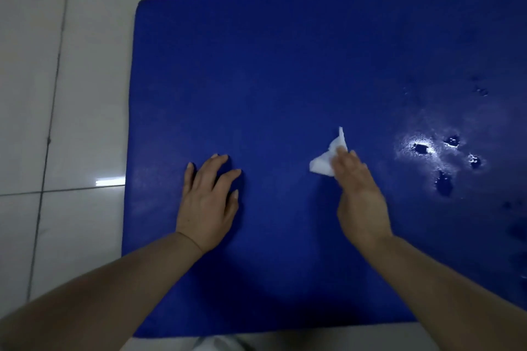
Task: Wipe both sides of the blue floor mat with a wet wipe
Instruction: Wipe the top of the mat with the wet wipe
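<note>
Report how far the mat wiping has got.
Done: hard to tell; the blue mat lies flat, with dents and glare at its right. In hand: the right hand presses the wet wipe mid-mat, while the left hand rests flat on it. Left: the underside, since the mat is not flipped.

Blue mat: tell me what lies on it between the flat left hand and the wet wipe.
Nothing: the head view shows only bare blue mat between the left hand and the wet wipe under the right hand.
</note>
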